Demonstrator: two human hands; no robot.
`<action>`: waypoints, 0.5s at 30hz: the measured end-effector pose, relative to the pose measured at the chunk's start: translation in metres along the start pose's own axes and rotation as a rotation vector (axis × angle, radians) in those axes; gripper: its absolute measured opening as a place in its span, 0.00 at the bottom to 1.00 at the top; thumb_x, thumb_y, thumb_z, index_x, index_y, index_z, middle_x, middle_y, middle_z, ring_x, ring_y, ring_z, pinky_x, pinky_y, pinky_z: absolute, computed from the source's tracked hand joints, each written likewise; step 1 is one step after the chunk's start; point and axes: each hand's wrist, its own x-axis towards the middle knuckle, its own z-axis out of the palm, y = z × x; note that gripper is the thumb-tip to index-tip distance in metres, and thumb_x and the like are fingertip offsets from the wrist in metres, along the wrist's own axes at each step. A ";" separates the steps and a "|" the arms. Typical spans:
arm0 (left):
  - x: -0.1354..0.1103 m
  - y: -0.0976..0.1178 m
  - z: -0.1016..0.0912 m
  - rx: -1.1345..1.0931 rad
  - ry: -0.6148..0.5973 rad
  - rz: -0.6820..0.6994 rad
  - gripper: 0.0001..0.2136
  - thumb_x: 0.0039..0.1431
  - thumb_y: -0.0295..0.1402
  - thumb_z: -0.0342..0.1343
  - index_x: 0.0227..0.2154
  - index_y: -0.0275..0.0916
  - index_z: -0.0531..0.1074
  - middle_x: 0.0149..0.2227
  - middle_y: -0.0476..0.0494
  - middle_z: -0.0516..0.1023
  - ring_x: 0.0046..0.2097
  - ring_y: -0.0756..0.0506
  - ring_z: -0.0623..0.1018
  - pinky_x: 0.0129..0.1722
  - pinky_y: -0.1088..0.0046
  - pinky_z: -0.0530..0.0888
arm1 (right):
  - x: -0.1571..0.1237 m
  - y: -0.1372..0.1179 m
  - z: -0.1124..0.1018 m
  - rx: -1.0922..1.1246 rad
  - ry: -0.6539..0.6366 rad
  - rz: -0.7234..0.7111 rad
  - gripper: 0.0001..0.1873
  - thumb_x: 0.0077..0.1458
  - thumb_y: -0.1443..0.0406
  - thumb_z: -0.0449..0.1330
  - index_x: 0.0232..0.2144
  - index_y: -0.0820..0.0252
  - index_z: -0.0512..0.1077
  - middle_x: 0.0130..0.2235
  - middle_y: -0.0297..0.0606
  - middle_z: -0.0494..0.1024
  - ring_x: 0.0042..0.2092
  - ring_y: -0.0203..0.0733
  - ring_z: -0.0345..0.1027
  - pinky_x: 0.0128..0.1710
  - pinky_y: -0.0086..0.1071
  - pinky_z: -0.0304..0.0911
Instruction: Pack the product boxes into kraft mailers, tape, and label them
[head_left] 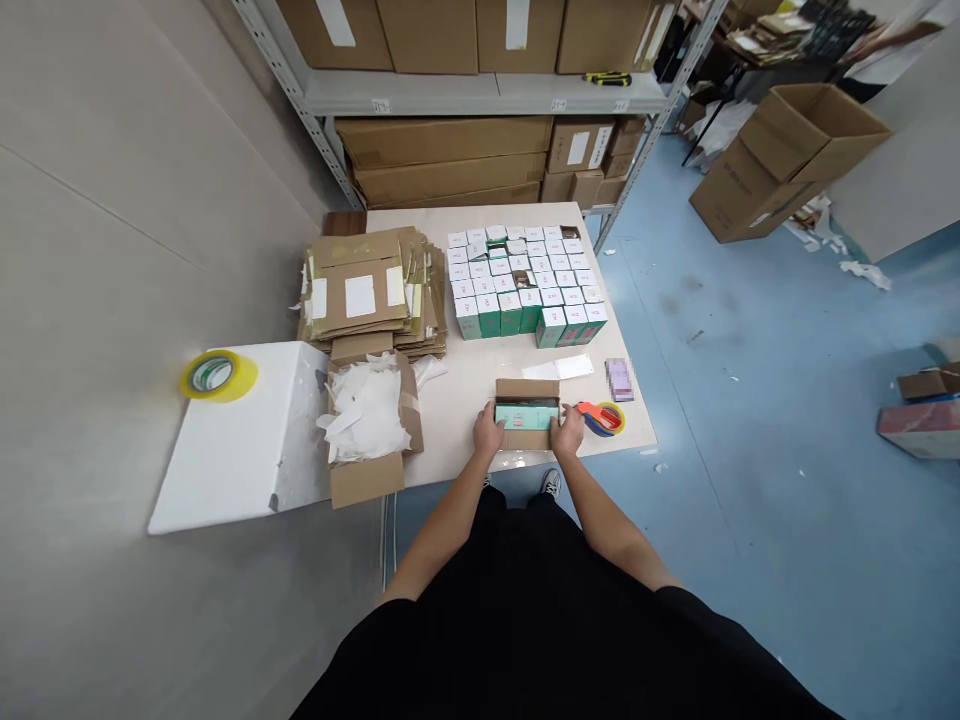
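Note:
A small open cardboard box lies near the table's front edge, its flaps spread toward and away from me. Inside it sits a mint-green carton. My left hand grips the box's left end, and my right hand grips its right end. Just right of that hand is an orange and blue tape dispenser with a yellow roll. Beyond the box are a white paper strip and a purple item. Several green and white cartons stand in rows farther back.
Flattened cardboard is stacked at the back left. In front of it stands an open carton full of white paper. A tape roll rests on a white block. A metal shelf rises behind the table.

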 end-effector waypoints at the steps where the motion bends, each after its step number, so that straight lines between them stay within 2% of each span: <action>1: 0.000 0.000 0.003 0.021 -0.003 -0.028 0.32 0.64 0.30 0.55 0.71 0.37 0.57 0.61 0.30 0.74 0.60 0.35 0.75 0.59 0.58 0.72 | 0.002 -0.001 -0.003 -0.023 0.009 -0.032 0.23 0.57 0.61 0.58 0.54 0.60 0.71 0.59 0.56 0.73 0.64 0.60 0.63 0.64 0.53 0.59; 4: -0.002 -0.001 0.008 0.055 0.032 -0.055 0.33 0.65 0.30 0.54 0.72 0.37 0.55 0.64 0.28 0.69 0.62 0.34 0.73 0.60 0.58 0.72 | 0.012 -0.002 -0.012 -0.070 0.015 -0.041 0.26 0.53 0.61 0.63 0.55 0.61 0.70 0.61 0.57 0.69 0.64 0.61 0.61 0.63 0.50 0.60; 6: -0.005 -0.003 0.008 0.074 0.076 0.031 0.30 0.67 0.34 0.53 0.70 0.38 0.59 0.68 0.31 0.65 0.67 0.35 0.68 0.65 0.58 0.68 | 0.019 -0.002 -0.017 -0.109 -0.005 0.002 0.30 0.51 0.59 0.66 0.56 0.61 0.70 0.59 0.56 0.70 0.62 0.62 0.63 0.61 0.50 0.62; 8: -0.010 -0.006 0.008 0.107 0.056 0.148 0.26 0.67 0.39 0.55 0.66 0.41 0.66 0.71 0.35 0.60 0.71 0.35 0.62 0.68 0.59 0.64 | 0.023 -0.002 -0.021 -0.119 -0.057 0.015 0.33 0.51 0.55 0.66 0.58 0.61 0.69 0.59 0.56 0.71 0.62 0.63 0.64 0.61 0.51 0.63; 12: -0.019 -0.012 0.009 0.205 -0.087 0.255 0.29 0.58 0.47 0.65 0.60 0.41 0.72 0.77 0.38 0.47 0.74 0.32 0.57 0.69 0.57 0.65 | 0.029 -0.006 -0.031 -0.069 -0.158 -0.127 0.33 0.58 0.54 0.61 0.61 0.63 0.68 0.61 0.54 0.72 0.64 0.60 0.63 0.65 0.51 0.60; 15: -0.023 -0.009 0.016 0.256 -0.076 0.236 0.31 0.56 0.44 0.67 0.62 0.42 0.71 0.78 0.39 0.40 0.74 0.30 0.56 0.68 0.57 0.66 | 0.036 -0.011 -0.040 -0.024 -0.225 -0.266 0.32 0.60 0.56 0.58 0.64 0.62 0.66 0.63 0.52 0.71 0.66 0.56 0.62 0.68 0.50 0.57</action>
